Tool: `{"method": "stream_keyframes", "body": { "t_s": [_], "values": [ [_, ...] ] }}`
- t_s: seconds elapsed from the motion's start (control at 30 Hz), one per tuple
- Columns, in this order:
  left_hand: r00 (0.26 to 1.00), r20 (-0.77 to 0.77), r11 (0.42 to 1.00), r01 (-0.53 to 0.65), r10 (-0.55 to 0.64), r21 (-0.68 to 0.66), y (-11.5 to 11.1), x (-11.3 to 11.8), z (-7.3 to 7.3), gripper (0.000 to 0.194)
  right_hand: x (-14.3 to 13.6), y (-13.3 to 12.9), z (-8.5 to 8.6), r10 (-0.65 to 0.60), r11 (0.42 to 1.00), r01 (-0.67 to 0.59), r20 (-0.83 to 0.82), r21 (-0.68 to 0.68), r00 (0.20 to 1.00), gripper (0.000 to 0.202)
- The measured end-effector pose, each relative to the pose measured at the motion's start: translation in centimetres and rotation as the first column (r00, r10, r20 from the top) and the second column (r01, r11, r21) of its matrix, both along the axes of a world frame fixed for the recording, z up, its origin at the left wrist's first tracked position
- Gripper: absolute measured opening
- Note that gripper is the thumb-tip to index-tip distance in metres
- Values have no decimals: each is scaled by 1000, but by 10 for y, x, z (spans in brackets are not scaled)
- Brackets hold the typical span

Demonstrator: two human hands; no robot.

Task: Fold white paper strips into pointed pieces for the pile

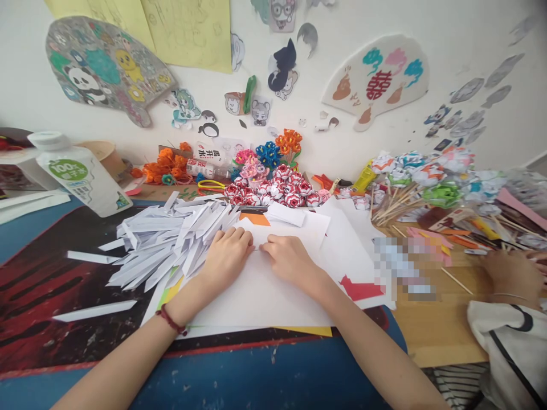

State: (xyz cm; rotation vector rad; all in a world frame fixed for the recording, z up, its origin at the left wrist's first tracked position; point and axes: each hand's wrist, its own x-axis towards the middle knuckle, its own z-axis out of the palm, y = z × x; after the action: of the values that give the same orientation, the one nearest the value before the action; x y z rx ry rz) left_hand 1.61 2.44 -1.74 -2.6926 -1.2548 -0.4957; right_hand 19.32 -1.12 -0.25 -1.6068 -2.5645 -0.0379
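My left hand (231, 250), with a dark red bracelet at the wrist, rests on a stack of white paper sheets (265, 302), its fingers curled closed. Facing it, my right hand (284, 256) pinches with thumb and forefinger. Between the two hands a piece of white paper (257, 236) is gripped; its outline blends into the white sheets below. To the left of my left hand lies a heap of narrow folded white paper strips (166, 245). A small folded white paper (286, 215) lies just beyond my right hand.
A white plastic bottle (81, 173) stands at left. Red-and-white paper flowers (277, 189) line the back, beside orange flowers (168, 165). At right are wooden sticks (395, 205), more paper flowers (442, 193) and another person's hand (510, 273). Two loose strips lie at left.
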Motion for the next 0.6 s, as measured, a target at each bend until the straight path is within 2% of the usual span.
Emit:
{"method": "stream_keyframes", "body": {
  "t_s": [0.17, 0.37, 0.6],
  "values": [
    [1000, 3, 999, 30, -30, 12, 1, 0, 1, 10, 0, -1, 0, 2, 1000, -2, 4, 7, 1000, 33],
    [955, -191, 964, 248, -226, 100, -11, 2, 9, 11, -2, -2, 3, -9, 1000, 9, 36, 3, 999, 26],
    [979, -168, 984, 136, -116, 113, -18, 0, 9, 14, -3, -3, 5, -13, 1000, 12, 56, 6, 998, 33]
  ]
}}
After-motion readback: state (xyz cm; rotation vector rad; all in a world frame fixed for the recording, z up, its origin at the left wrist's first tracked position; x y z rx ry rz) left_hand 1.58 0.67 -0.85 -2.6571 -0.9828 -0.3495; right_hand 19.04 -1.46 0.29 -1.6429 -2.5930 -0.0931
